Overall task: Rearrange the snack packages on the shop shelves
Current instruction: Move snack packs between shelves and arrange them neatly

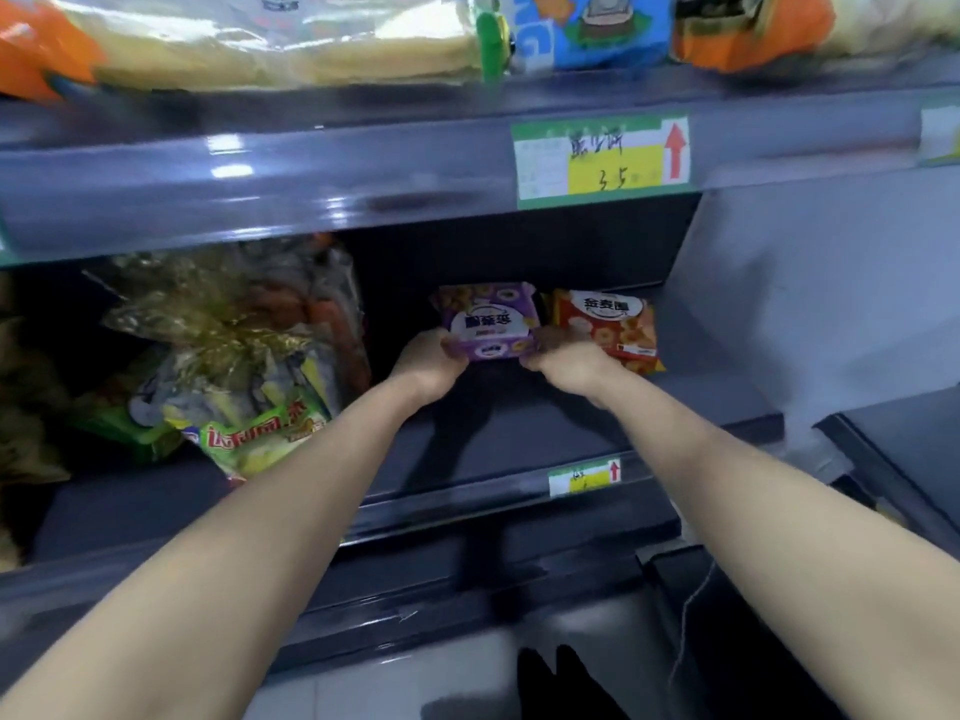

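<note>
Purple packet (488,324) between both hands (upside down)

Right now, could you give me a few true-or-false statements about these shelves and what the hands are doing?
1. The left hand and right hand both grip the purple packet. True.
2. The red packet lies left of the purple packet. False: the red packet lies to its right.
3. The price label bears a red arrow pointing up. True.
4. The hands reach above the price label. False: they reach into the shelf below it.
</note>
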`<state>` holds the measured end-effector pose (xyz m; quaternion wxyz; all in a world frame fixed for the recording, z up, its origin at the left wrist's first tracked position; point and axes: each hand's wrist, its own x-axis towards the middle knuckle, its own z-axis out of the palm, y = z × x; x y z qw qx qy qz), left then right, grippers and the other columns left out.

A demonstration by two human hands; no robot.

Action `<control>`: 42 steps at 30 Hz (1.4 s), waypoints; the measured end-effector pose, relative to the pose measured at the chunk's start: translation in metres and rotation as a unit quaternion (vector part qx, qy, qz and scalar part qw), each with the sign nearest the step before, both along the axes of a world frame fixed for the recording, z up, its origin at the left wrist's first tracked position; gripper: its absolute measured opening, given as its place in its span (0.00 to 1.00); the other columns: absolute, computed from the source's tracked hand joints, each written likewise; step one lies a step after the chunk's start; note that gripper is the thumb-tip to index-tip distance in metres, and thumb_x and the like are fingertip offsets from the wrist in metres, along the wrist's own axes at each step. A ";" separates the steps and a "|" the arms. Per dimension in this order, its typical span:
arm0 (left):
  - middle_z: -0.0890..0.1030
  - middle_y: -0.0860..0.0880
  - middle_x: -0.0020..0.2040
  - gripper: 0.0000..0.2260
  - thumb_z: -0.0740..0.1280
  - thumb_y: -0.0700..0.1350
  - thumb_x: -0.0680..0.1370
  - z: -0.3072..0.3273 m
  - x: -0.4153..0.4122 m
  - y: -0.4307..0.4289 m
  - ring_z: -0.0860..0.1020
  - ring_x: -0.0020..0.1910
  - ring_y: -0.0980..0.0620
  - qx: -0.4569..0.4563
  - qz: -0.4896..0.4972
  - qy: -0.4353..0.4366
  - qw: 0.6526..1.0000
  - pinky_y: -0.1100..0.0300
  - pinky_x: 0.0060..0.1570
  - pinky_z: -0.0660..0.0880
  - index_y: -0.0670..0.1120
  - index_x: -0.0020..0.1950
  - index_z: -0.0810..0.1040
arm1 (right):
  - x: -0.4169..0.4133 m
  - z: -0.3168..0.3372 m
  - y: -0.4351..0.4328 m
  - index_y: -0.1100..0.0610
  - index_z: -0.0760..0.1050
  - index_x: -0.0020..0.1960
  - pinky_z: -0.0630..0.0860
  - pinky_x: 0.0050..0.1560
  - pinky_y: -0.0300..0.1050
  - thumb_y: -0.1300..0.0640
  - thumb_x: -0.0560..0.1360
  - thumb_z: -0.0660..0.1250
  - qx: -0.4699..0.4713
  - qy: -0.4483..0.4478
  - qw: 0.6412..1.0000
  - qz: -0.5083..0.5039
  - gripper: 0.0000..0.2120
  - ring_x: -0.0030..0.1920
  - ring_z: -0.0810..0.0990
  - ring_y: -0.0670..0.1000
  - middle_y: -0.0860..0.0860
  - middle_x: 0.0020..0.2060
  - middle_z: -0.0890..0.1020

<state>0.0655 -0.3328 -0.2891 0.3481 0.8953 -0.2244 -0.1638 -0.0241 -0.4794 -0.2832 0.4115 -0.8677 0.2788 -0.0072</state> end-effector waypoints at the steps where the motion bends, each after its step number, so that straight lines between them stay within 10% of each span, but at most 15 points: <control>1: 0.79 0.43 0.57 0.10 0.64 0.43 0.77 -0.004 0.003 -0.004 0.77 0.55 0.45 -0.001 0.006 0.003 1.000 0.61 0.45 0.67 0.42 0.57 0.78 | 0.009 -0.004 -0.005 0.64 0.68 0.68 0.67 0.36 0.36 0.57 0.77 0.65 0.019 -0.005 1.000 0.005 0.22 0.51 0.75 0.52 0.57 0.60 0.76; 7: 0.69 0.55 0.49 0.20 0.65 0.43 0.78 -0.028 0.024 -0.027 0.70 0.45 0.56 -0.093 0.077 0.079 0.990 0.59 0.48 0.69 0.43 0.69 0.68 | 0.048 -0.035 -0.024 0.55 0.59 0.75 0.71 0.66 0.52 0.56 0.75 0.67 0.119 0.000 0.993 -0.003 0.31 0.66 0.71 0.56 0.55 0.68 0.70; 14: 0.75 0.53 0.39 0.09 0.67 0.43 0.76 -0.045 0.037 -0.034 0.73 0.36 0.55 -0.126 0.120 0.156 0.972 0.59 0.37 0.74 0.54 0.41 0.69 | 0.074 -0.051 -0.029 0.53 0.64 0.69 0.73 0.63 0.57 0.62 0.73 0.61 0.122 0.007 0.992 -0.019 0.24 0.63 0.72 0.60 0.59 0.64 0.71; 22: 0.79 0.44 0.34 0.10 0.60 0.42 0.78 -0.037 0.020 -0.010 0.78 0.32 0.49 0.036 0.032 0.242 0.969 0.59 0.38 0.76 0.41 0.40 0.75 | 0.057 -0.050 -0.022 0.57 0.62 0.70 0.66 0.50 0.45 0.62 0.76 0.57 -0.032 0.077 0.996 -0.015 0.22 0.59 0.70 0.60 0.61 0.66 0.65; 27: 0.77 0.39 0.58 0.18 0.63 0.52 0.77 -0.031 0.030 -0.013 0.76 0.57 0.40 0.151 0.071 -0.042 0.985 0.54 0.54 0.73 0.39 0.59 0.75 | 0.043 -0.038 -0.008 0.61 0.62 0.70 0.62 0.63 0.45 0.56 0.79 0.58 -0.121 0.106 0.986 0.034 0.21 0.67 0.65 0.60 0.59 0.67 0.68; 33: 0.67 0.39 0.69 0.27 0.67 0.51 0.74 -0.034 0.025 -0.017 0.67 0.68 0.40 0.157 -0.003 -0.007 0.988 0.54 0.66 0.66 0.42 0.69 0.66 | 0.020 -0.042 0.016 0.60 0.68 0.57 0.77 0.49 0.52 0.59 0.74 0.67 0.090 0.031 0.993 -0.069 0.14 0.49 0.77 0.56 0.59 0.52 0.75; 39: 0.80 0.45 0.37 0.14 0.67 0.50 0.75 -0.022 0.003 -0.015 0.80 0.38 0.46 0.190 -0.032 0.064 0.979 0.58 0.35 0.76 0.39 0.48 0.79 | -0.002 -0.037 0.013 0.61 0.73 0.45 0.73 0.51 0.48 0.62 0.71 0.67 0.014 0.099 0.991 -0.090 0.04 0.54 0.79 0.58 0.58 0.48 0.78; 42: 0.79 0.42 0.53 0.14 0.64 0.53 0.77 -0.015 0.003 -0.018 0.78 0.46 0.45 0.198 -0.007 -0.043 0.979 0.57 0.40 0.75 0.41 0.49 0.75 | -0.010 -0.032 0.014 0.60 0.74 0.56 0.70 0.59 0.51 0.61 0.72 0.66 -0.094 0.139 0.978 -0.123 0.12 0.61 0.72 0.61 0.59 0.58 0.74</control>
